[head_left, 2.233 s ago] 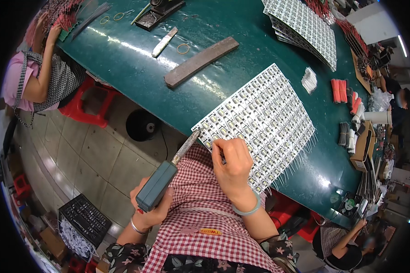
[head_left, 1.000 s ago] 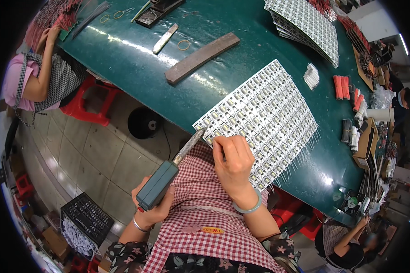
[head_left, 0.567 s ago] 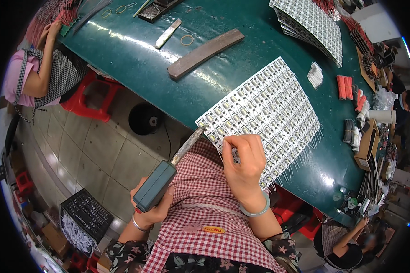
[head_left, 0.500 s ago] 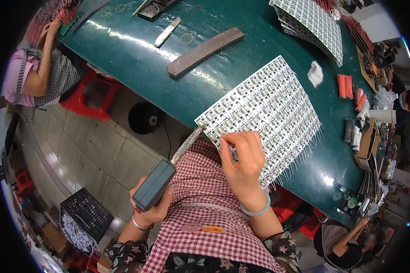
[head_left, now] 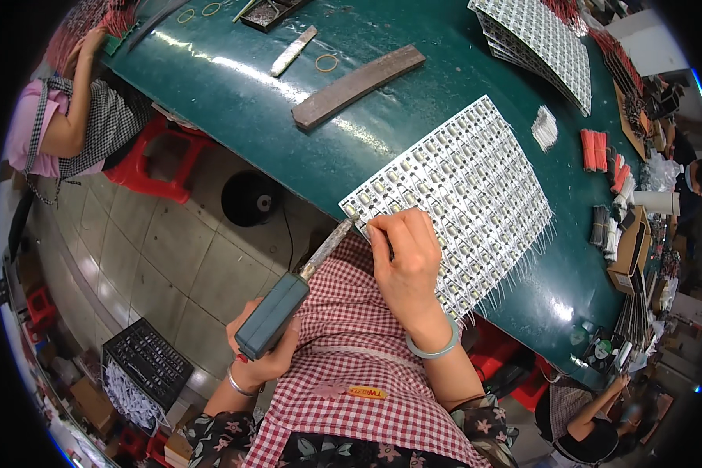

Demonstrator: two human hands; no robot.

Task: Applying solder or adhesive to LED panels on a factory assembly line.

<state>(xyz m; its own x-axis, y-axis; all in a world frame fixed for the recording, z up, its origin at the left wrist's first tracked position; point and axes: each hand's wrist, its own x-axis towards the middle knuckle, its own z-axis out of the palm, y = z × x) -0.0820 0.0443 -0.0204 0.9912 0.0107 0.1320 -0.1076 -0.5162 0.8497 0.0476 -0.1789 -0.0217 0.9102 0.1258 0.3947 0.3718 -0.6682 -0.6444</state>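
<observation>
My left hand [head_left: 267, 365] is wrapped round the boxy dark green handle of a soldering iron [head_left: 277, 308]. Its thick, crusted metal tip reaches the near left corner of a white circuit board panel [head_left: 464, 191], at the table's edge. Rows of small components cover the panel, and thin white wires [head_left: 519, 269] stick out along its right and near sides. Over the panel's near left part, my right hand [head_left: 409, 269] is closed in a pinch, fingertips close beside the iron's tip. Whatever lies between those fingers is too small to make out.
Beyond the panel, a brown bar [head_left: 359, 87], a pale stick [head_left: 293, 51] and a rubber band [head_left: 327, 62] lie on the green table [head_left: 234, 101]. Stacked panels [head_left: 538, 51] stand far right, near white wire bundles [head_left: 544, 129] and red ones [head_left: 593, 150]. Co-workers sit at left and lower right.
My right hand has moved up and left, bringing its pinched fingertips closer to the iron's tip. The iron still touches the same corner area of the panel; the whole view has shifted slightly.
</observation>
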